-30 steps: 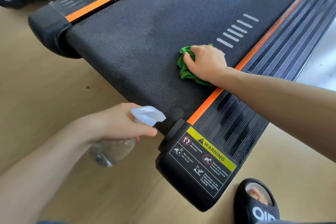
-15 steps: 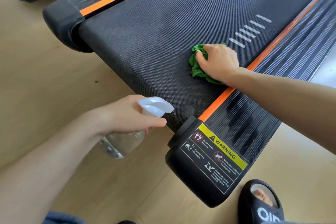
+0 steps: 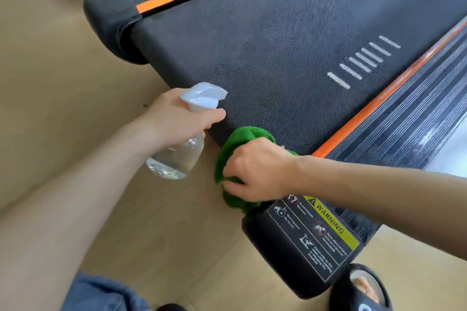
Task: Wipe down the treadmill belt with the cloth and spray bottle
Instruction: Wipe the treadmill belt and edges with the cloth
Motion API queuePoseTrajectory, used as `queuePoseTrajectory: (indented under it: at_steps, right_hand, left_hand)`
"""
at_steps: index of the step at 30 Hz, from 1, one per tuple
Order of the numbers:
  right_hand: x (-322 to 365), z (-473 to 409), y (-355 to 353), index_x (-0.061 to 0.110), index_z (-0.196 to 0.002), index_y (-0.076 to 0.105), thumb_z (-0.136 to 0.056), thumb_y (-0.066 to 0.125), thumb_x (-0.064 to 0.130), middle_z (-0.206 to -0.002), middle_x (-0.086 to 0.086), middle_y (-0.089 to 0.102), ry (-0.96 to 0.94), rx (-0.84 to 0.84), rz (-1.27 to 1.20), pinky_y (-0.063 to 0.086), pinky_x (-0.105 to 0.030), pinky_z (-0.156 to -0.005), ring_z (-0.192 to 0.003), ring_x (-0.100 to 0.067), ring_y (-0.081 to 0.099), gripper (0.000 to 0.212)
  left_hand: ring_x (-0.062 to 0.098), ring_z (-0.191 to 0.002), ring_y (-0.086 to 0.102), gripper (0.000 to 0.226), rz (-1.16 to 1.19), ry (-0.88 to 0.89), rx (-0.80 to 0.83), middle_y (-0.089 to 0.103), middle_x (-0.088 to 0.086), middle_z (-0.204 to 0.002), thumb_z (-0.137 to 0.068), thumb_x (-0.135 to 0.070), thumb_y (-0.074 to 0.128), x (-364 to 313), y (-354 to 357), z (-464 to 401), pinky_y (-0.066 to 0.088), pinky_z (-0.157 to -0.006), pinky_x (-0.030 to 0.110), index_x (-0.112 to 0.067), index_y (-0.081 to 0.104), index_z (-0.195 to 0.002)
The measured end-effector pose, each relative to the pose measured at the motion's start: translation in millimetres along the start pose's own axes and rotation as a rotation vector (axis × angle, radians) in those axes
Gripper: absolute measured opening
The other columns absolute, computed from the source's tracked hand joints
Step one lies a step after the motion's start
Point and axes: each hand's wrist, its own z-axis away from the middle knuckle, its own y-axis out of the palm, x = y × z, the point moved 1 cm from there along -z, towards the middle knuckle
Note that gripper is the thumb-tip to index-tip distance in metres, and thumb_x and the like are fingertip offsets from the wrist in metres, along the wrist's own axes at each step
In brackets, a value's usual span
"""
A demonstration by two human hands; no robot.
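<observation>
Wiping is under way at the near end edge of the treadmill belt (image 3: 290,40), where the right hand (image 3: 257,171) grips the green cloth (image 3: 227,151) by the right corner cap. The left hand (image 3: 177,118) holds the spray bottle (image 3: 177,159) just off that edge; most of the belt beyond likely remains.

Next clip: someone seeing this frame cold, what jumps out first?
The bright green cloth stands out first, bunched under the right hand at the near end of the black treadmill belt, by the corner cap with the yellow warning label. Just left of it, the left hand grips a clear spray bottle with a white trigger head, nozzle towards the belt. Orange stripes run along both belt edges.
</observation>
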Motion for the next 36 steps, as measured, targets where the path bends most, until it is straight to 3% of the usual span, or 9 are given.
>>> queuePoseTrajectory:
  at_steps: [6, 9, 13, 17, 22, 25, 31, 34, 36]
  right_hand:
    - [-1.1, 0.0, -3.8, 0.019, -0.071, 0.059, -0.091, 0.040, 0.049, -0.072, -0.002, 0.064, -0.091, 0.075, 0.051, 0.048, -0.034, -0.059, -0.069, -0.029, 0.058, 0.041]
    - [-26.9, 19.8, -12.3, 0.023, -0.071, 0.050, -0.089, 0.026, 0.058, -0.074, 0.003, 0.061, 0.011, -0.001, 0.051, 0.042, -0.030, -0.056, -0.073, -0.021, 0.058, 0.046]
    - [-43.3, 32.9, -14.5, 0.027, -0.068, 0.034, -0.095, 0.037, 0.052, -0.066, 0.012, 0.042, 0.077, -0.064, -0.009, 0.032, -0.025, -0.051, -0.061, -0.011, 0.044, 0.037]
    - [-83.1, 62.3, -26.0, 0.029, -0.067, 0.037, -0.098, 0.034, 0.053, -0.067, 0.013, 0.041, 0.168, -0.099, 0.053, 0.044, -0.029, -0.049, -0.063, -0.019, 0.056, 0.039]
    - [-129.7, 82.1, -40.6, 0.021, -0.065, 0.044, -0.097, 0.030, 0.060, -0.065, 0.006, 0.051, 0.476, -0.142, 0.028, 0.053, -0.041, -0.064, -0.065, -0.020, 0.053, 0.053]
    - [-75.2, 51.6, -36.1, 0.020, -0.083, 0.066, -0.096, 0.039, 0.054, -0.084, 0.008, 0.069, 0.381, -0.212, -0.225, 0.055, -0.038, -0.083, -0.084, -0.017, 0.065, 0.045]
    - [-21.0, 22.1, -14.5, 0.019, -0.069, 0.056, -0.095, 0.050, 0.047, -0.068, 0.007, 0.053, 0.017, -0.040, -0.018, 0.046, -0.033, -0.056, -0.069, -0.020, 0.057, 0.038]
    - [-45.5, 41.3, -20.9, 0.022, -0.071, 0.054, -0.096, 0.043, 0.052, -0.069, 0.011, 0.048, 0.077, -0.054, -0.002, 0.036, -0.025, -0.050, -0.070, -0.017, 0.059, 0.041]
    - [-83.1, 61.6, -27.7, 0.023, -0.077, 0.058, -0.097, 0.033, 0.057, -0.078, 0.008, 0.058, 0.220, -0.113, 0.061, 0.048, -0.030, -0.054, -0.080, -0.020, 0.064, 0.048]
  left_hand:
    - [0.022, -0.083, 0.072, 0.036, 0.022, 0.006, 0.023, 0.077, 0.001, -0.083, -0.088, -0.046, 0.075, 9.9, 3.4, -6.3, 0.055, -0.076, 0.031, -0.010, 0.072, -0.089]
    - [0.017, -0.075, 0.065, 0.039, 0.022, 0.013, 0.039, 0.071, -0.001, -0.076, -0.090, -0.045, 0.074, 6.5, 4.5, -5.9, 0.049, -0.068, 0.028, -0.006, 0.071, -0.093]
    - [0.026, -0.090, 0.074, 0.037, 0.056, 0.040, 0.062, 0.078, 0.008, -0.093, -0.088, -0.045, 0.076, 5.2, 3.3, -4.1, 0.057, -0.082, 0.033, -0.008, 0.070, -0.092]
    - [0.024, -0.088, 0.074, 0.039, 0.054, 0.052, 0.066, 0.076, 0.002, -0.089, -0.077, -0.055, 0.075, 7.5, -2.9, -3.7, 0.059, -0.087, 0.039, -0.017, 0.070, -0.086]
    - [0.021, -0.091, 0.073, 0.032, 0.021, 0.087, 0.087, 0.074, -0.003, -0.089, -0.084, -0.052, 0.073, -7.8, 5.7, -6.5, 0.061, -0.089, 0.041, -0.020, 0.069, -0.084]
    - [0.023, -0.095, 0.073, 0.034, 0.024, 0.093, 0.097, 0.076, 0.000, -0.094, -0.085, -0.051, 0.073, -12.4, 12.3, -9.8, 0.060, -0.092, 0.042, -0.017, 0.070, -0.087]
    - [0.023, -0.095, 0.074, 0.037, -0.007, 0.062, 0.078, 0.079, 0.002, -0.094, -0.088, -0.048, 0.073, -9.7, 12.0, -10.5, 0.057, -0.089, 0.039, -0.012, 0.073, -0.094]
    - [0.023, -0.094, 0.075, 0.038, 0.022, 0.046, 0.073, 0.079, 0.003, -0.093, -0.088, -0.048, 0.074, -10.2, 9.5, -8.2, 0.059, -0.090, 0.040, -0.011, 0.074, -0.096]
    - [0.024, -0.094, 0.074, 0.038, 0.023, 0.046, 0.071, 0.079, 0.002, -0.094, -0.087, -0.048, 0.073, -11.9, 7.5, -6.1, 0.059, -0.088, 0.039, -0.011, 0.073, -0.096]
